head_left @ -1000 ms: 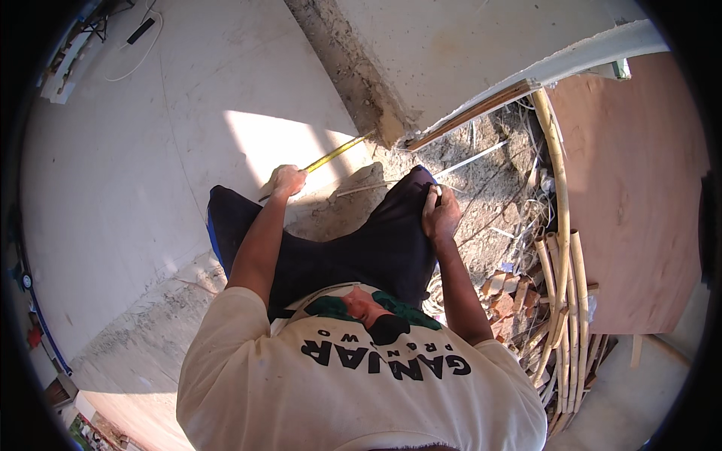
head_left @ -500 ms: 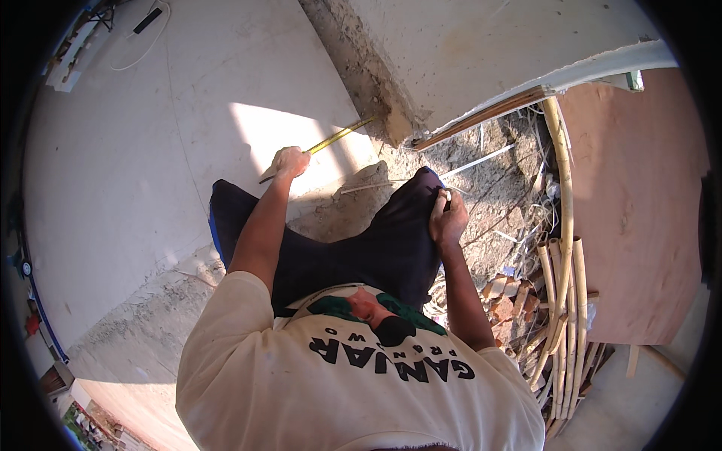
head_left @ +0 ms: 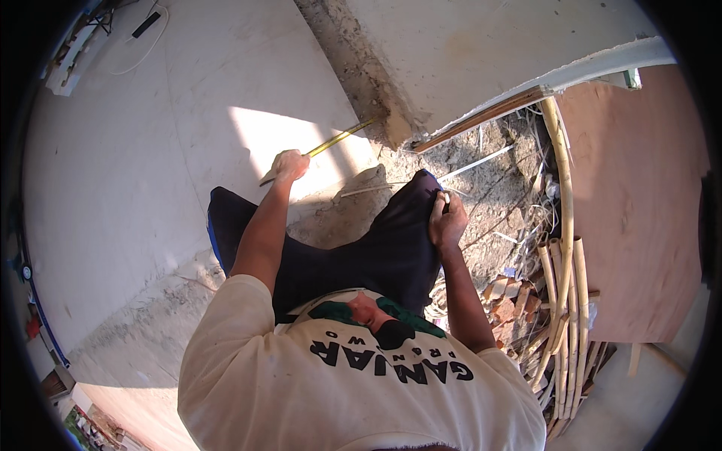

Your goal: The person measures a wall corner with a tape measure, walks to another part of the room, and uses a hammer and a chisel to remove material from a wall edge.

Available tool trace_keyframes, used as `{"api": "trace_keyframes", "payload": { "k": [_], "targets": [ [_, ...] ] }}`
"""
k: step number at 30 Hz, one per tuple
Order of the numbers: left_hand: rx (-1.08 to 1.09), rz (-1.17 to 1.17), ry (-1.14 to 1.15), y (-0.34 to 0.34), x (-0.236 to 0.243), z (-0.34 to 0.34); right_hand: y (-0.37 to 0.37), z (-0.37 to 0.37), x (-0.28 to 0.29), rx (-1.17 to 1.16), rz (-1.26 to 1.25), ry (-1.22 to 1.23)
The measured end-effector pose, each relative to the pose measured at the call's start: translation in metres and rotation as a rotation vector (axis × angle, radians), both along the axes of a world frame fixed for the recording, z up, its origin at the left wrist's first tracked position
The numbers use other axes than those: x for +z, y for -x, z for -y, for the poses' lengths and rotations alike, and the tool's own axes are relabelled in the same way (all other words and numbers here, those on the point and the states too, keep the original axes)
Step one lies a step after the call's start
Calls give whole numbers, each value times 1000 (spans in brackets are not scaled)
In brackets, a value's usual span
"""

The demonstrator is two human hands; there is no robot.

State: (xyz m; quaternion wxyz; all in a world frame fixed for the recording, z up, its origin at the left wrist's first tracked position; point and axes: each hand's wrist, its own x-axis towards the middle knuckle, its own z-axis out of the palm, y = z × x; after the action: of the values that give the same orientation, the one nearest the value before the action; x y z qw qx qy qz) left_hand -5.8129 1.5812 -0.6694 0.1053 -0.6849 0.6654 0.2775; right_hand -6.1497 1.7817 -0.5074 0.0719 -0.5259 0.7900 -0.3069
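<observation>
My left hand (head_left: 291,164) is closed around a yellow tape measure blade (head_left: 338,140), low over the sunlit part of the pale floor board. From the hand, the blade runs up and right to the foot of the rough wall edge (head_left: 397,129). A dark end of the strip pokes out on the hand's other side. My right hand (head_left: 449,219) is closed beside my right knee, by the dark trousers (head_left: 346,255). A small whitish thing (head_left: 447,198) shows at its fingertips, its kind too small to make out.
Rubble and a thin white strip (head_left: 481,162) lie right of my knees. Bamboo poles (head_left: 568,323) stand beyond, near a reddish-brown panel (head_left: 632,210). A pale slab with a broken edge (head_left: 496,52) is at the top right. A black bar with a cable (head_left: 146,24) lies far left.
Both hands stay in nearly the same places, and the yellow blade still reaches the wall edge. Only a slight shift of my body and view shows.
</observation>
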Motion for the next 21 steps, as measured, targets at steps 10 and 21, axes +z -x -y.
{"api": "trace_keyframes", "payload": {
  "k": [10,21],
  "targets": [
    [6,-70,98,-8,0,-13,-3,-5,7,-23,-20,-84],
    [77,-104,68,-31,-18,-17,-5,-2,6,-13,1,35]
  ]
}}
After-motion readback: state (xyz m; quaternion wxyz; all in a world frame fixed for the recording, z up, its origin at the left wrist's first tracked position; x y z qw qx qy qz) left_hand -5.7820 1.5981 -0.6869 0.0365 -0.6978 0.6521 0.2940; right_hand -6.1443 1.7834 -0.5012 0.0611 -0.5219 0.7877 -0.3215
